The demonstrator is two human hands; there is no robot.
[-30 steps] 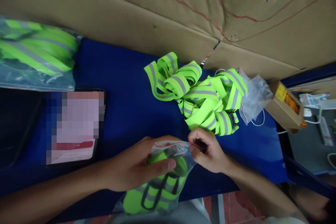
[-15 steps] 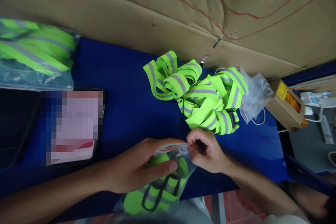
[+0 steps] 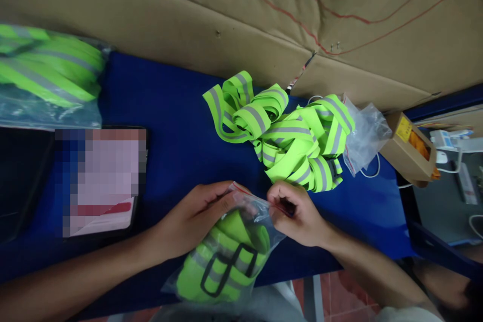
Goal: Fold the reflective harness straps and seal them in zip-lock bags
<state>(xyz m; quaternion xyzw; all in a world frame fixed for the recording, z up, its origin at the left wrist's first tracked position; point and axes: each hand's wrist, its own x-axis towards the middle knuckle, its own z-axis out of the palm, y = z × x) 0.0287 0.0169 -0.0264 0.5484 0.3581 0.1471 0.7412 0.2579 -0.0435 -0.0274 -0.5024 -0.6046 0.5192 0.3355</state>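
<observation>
A clear zip bag (image 3: pixel 260 206) with a red line along its mouth hangs between my hands at the table's near edge. Inside it lies a folded neon-green reflective strap (image 3: pixel 222 266) with a grey stripe and a black buckle. My left hand (image 3: pixel 204 211) grips the left side of the bag's mouth, thumb in front. At the right end of that mouth, my right hand (image 3: pixel 296 211) pinches the edge between curled fingers. Just beyond my right hand, a pile of loose reflective straps (image 3: pixel 294 131) lies on the blue table (image 3: pixel 169 151).
On the left are a large bag of straps (image 3: pixel 49 75), a phone-like device (image 3: pixel 105 181), partly pixelated, and a dark flat object (image 3: pixel 18 176). Crumpled clear bags (image 3: pixel 366 131) and a cardboard box (image 3: pixel 407 146) stand right of the pile. A brown-covered panel (image 3: pixel 188 15) borders the back.
My left hand has moved up to the bag's mouth, its thumb drawn off the strap and onto the edge. My right hand stays pinched at the same corner.
</observation>
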